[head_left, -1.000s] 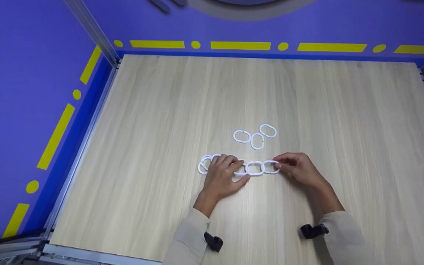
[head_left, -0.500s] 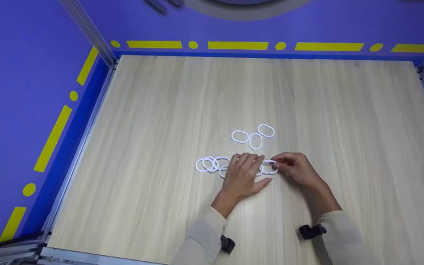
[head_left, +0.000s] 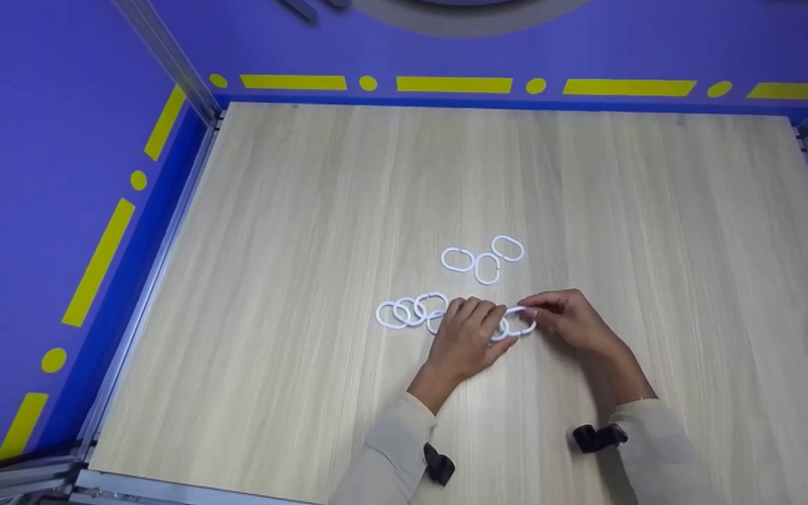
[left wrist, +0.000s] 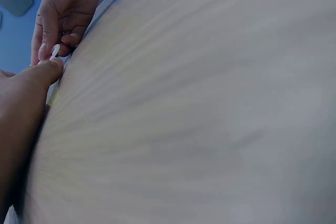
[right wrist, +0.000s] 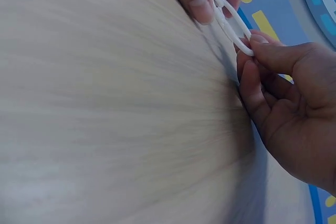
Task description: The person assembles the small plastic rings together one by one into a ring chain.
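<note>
A chain of white plastic chain links (head_left: pixel 378 315) lies across the wooden table, its middle hidden beneath my left hand (head_left: pixel 461 340). That hand's thumb and fingers pinch a link near the chain's right end. My right hand (head_left: pixel 578 325) pinches the outer end of the last link (head_left: pixel 520 334) between thumb and fingertips. In the right wrist view this oval link (right wrist: pixel 240 19) is tilted between both hands, with the left thumb (right wrist: pixel 201 9) at its far end. Only a bit of white link (left wrist: pixel 55 50) shows between the hands in the left wrist view.
Three loose white links lie beyond the hands: a left one (head_left: pixel 458 271), a middle one (head_left: pixel 477 270) and a right one (head_left: pixel 520 245). Blue panels (head_left: pixel 460 52) with yellow marks border the table (head_left: pixel 306 210) at the back and left.
My left hand has slid right along the chain to near its right end, uncovering the left links, which have shifted slightly. The right hand keeps its pinch on the last link.
</note>
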The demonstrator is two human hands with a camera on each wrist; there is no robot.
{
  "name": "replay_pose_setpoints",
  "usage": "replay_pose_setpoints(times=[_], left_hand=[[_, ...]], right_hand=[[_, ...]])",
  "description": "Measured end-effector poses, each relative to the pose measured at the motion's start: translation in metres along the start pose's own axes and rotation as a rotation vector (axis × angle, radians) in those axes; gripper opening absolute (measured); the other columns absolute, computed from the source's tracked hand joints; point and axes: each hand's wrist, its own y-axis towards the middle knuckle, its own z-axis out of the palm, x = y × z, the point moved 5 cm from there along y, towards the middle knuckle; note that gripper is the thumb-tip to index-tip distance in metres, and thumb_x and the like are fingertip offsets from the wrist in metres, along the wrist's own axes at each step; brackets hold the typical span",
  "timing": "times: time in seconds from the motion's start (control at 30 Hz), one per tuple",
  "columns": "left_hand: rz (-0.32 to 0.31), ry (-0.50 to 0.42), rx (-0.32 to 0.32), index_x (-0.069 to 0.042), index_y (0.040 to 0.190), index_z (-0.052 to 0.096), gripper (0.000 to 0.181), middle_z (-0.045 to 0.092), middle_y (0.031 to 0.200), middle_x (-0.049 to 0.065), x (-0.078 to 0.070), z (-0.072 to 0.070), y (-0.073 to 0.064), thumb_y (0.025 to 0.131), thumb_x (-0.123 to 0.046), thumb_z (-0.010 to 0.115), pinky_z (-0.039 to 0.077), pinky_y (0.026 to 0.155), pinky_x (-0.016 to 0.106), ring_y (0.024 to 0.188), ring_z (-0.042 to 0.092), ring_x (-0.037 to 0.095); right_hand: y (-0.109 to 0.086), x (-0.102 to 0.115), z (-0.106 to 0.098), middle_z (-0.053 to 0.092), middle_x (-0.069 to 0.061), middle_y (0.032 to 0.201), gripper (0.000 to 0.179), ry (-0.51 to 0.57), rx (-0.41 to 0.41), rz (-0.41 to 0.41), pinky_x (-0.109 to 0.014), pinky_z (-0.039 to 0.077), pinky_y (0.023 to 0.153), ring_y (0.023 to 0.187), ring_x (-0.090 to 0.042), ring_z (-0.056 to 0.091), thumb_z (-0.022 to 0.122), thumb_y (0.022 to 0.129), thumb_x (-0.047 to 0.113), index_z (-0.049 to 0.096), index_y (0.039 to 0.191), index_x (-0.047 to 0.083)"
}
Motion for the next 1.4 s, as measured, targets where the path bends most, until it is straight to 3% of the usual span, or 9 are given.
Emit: replay_pose_setpoints(times=[0.2,0.37,0.5,0.6,0.83,1.0,1.23,1.3,1.4], left_hand=[[0.000,-0.021,-0.006,-0.021,0.117,0.068,0.043,0.069,0.107,-0.008,0.000,0.001,0.000,0.094,-0.057,0.062,0.047,0.090,0.029,0.103,0.064,0.010],[-0.002,-0.035,-0.031,-0.022,0.115,0.069,0.042,0.069,0.106,-0.009,0.001,0.000,0.000,0.092,-0.057,0.065,0.047,0.090,0.030,0.102,0.064,0.011],[0.002,-0.041,-0.046,-0.022,0.114,0.069,0.042,0.069,0.104,-0.008,0.000,0.001,0.000,0.092,-0.058,0.065,0.047,0.089,0.030,0.101,0.064,0.011],[0.002,-0.036,-0.050,-0.022,0.113,0.069,0.042,0.069,0.104,-0.009,0.001,0.001,0.000,0.092,-0.058,0.065,0.047,0.088,0.030,0.100,0.064,0.011],[-0.003,-0.070,-0.020,-0.022,0.114,0.069,0.041,0.070,0.106,-0.009,0.002,0.001,0.000,0.093,-0.057,0.065,0.048,0.090,0.029,0.102,0.065,0.010],[-0.007,-0.080,0.001,-0.022,0.116,0.069,0.042,0.070,0.108,-0.009,0.002,0.002,0.000,0.094,-0.057,0.064,0.047,0.091,0.029,0.103,0.064,0.009],[-0.014,-0.090,-0.013,-0.022,0.114,0.070,0.041,0.071,0.106,-0.010,0.002,0.002,0.000,0.091,-0.057,0.066,0.047,0.090,0.030,0.102,0.065,0.009],[-0.019,-0.098,-0.020,-0.023,0.113,0.071,0.041,0.071,0.106,-0.010,0.002,0.001,0.000,0.090,-0.056,0.067,0.047,0.090,0.029,0.101,0.065,0.009],[-0.025,-0.107,-0.025,-0.023,0.113,0.071,0.041,0.071,0.105,-0.011,0.003,0.001,0.001,0.090,-0.056,0.068,0.046,0.090,0.029,0.101,0.065,0.009]], right_hand=[[0.008,0.005,-0.007,0.073,-0.024,0.103,0.022,-0.047,-0.066,0.038,-0.020,0.049,0.059,0.072,-0.003,0.059,0.061,0.100,0.007,0.072,0.114,-0.006],[0.032,0.018,-0.016,0.073,-0.020,0.103,0.021,-0.281,-0.180,-0.060,-0.018,0.047,0.070,0.083,-0.010,0.059,0.062,0.097,0.000,0.072,0.116,-0.003],[0.051,0.022,-0.018,0.067,-0.017,0.098,0.026,-0.456,-0.186,-0.070,-0.027,0.043,0.072,0.083,-0.020,0.055,0.062,0.096,-0.001,0.071,0.121,0.001],[0.059,0.021,-0.019,0.064,-0.015,0.096,0.024,-0.500,-0.190,-0.051,-0.031,0.043,0.073,0.083,-0.023,0.056,0.065,0.096,0.002,0.072,0.118,0.003],[0.057,0.015,-0.024,0.064,-0.014,0.093,0.006,-0.498,-0.215,-0.081,-0.034,0.046,0.074,0.084,-0.023,0.058,0.071,0.093,0.004,0.073,0.098,0.002],[0.047,0.010,-0.023,0.060,-0.010,0.099,0.008,-0.502,-0.238,-0.148,-0.035,0.049,0.078,0.089,-0.019,0.058,0.068,0.096,0.009,0.067,0.098,0.002],[0.019,0.005,-0.035,0.068,-0.018,0.094,0.012,-0.207,-0.429,-0.226,-0.008,0.041,0.073,0.082,-0.003,0.054,0.062,0.098,0.005,0.064,0.103,-0.006],[0.008,0.008,-0.038,0.069,-0.022,0.095,0.013,-0.139,-0.426,-0.206,-0.009,0.044,0.070,0.079,-0.002,0.056,0.059,0.099,0.001,0.065,0.105,-0.009],[-0.005,0.004,-0.038,0.069,-0.024,0.099,0.017,-0.084,-0.344,-0.150,-0.012,0.049,0.068,0.078,-0.002,0.059,0.057,0.100,0.000,0.066,0.110,-0.010]])
